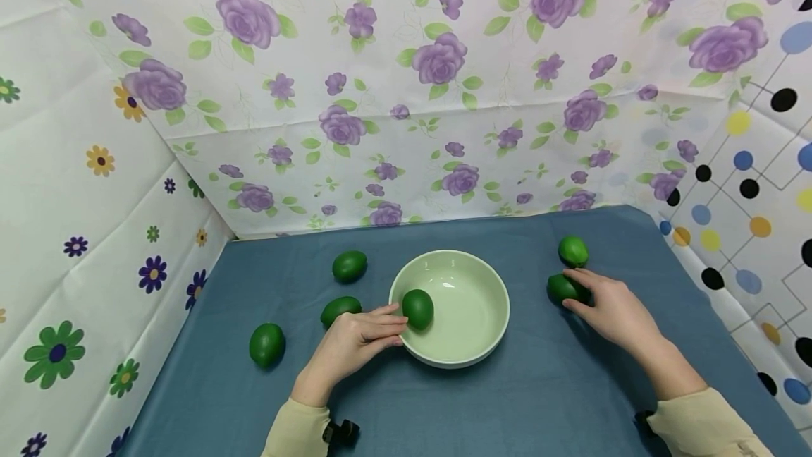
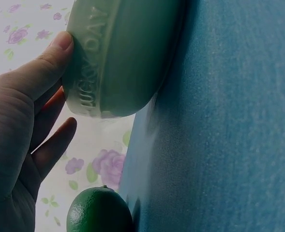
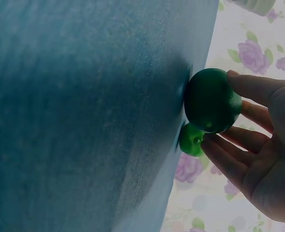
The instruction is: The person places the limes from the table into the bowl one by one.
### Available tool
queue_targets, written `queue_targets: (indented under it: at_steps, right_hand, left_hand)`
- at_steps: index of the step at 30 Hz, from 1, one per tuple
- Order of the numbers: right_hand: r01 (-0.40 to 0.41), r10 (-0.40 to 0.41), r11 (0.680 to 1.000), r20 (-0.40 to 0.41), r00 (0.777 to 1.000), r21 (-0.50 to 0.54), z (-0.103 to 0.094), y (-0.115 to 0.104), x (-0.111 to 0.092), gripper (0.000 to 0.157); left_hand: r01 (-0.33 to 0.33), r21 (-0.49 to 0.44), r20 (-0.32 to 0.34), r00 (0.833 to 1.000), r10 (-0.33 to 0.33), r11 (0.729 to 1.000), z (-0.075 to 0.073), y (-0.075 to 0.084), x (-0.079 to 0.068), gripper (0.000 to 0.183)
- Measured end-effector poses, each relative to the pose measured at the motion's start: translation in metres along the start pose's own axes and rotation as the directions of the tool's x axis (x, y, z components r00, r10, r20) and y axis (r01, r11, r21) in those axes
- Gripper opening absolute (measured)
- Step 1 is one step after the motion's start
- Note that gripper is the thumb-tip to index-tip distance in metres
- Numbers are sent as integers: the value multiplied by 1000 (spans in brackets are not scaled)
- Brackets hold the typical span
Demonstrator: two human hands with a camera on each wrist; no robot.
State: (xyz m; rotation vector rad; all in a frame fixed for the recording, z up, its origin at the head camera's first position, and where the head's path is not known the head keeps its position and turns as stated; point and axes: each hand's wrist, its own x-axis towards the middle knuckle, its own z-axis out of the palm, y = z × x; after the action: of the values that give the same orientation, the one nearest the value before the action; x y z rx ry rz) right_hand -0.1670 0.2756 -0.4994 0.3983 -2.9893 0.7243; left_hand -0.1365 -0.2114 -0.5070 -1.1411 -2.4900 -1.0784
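A pale green bowl (image 1: 469, 309) stands mid-table, its outer side embossed with letters in the left wrist view. One dark green lime (image 1: 418, 309) lies inside, by its left wall. My left hand (image 1: 355, 340) is at the bowl's left rim, fingers extended with their tips close to that lime. In the left wrist view the thumb (image 2: 62, 41) lies at the rim. At the right, my right hand (image 1: 612, 309) holds another dark green lime (image 3: 210, 99) between thumb and fingers, low over the cloth. A brighter green lime (image 1: 574, 251) sits just behind it.
Left of the bowl, three more dark limes lie on the blue cloth (image 1: 507, 400): a back one (image 1: 349, 266), one partly behind my left hand (image 1: 338, 309) and a far-left one (image 1: 267, 345). Patterned cloth walls (image 1: 393, 90) enclose the back and sides.
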Motion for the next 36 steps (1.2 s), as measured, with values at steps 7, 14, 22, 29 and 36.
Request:
queue_targets:
  at_steps: [7, 14, 22, 29, 36]
  right_hand:
    - [-10, 10, 1000, 0, 1000, 8, 0, -2, 1, 65]
    - [-12, 12, 1000, 0, 1000, 13, 2, -1, 1, 64]
    - [-27, 26, 999, 5, 1000, 20, 4, -2, 3, 62]
    - [-40, 40, 999, 16, 999, 28, 4, -1, 2, 62]
    - [-72, 70, 997, 37, 997, 41, 3, -2, 3, 63]
  left_hand:
    - [1, 37, -6, 1000, -1, 999, 0, 0, 0, 31]
    - [-2, 33, -10, 1000, 2, 999, 0, 0, 0, 32]
    - [7, 23, -8, 1000, -7, 1000, 1, 1, 0, 32]
    - [13, 32, -5, 1000, -13, 999, 1, 2, 0, 32]
    - [12, 53, -10, 1000, -12, 999, 0, 3, 1, 31]
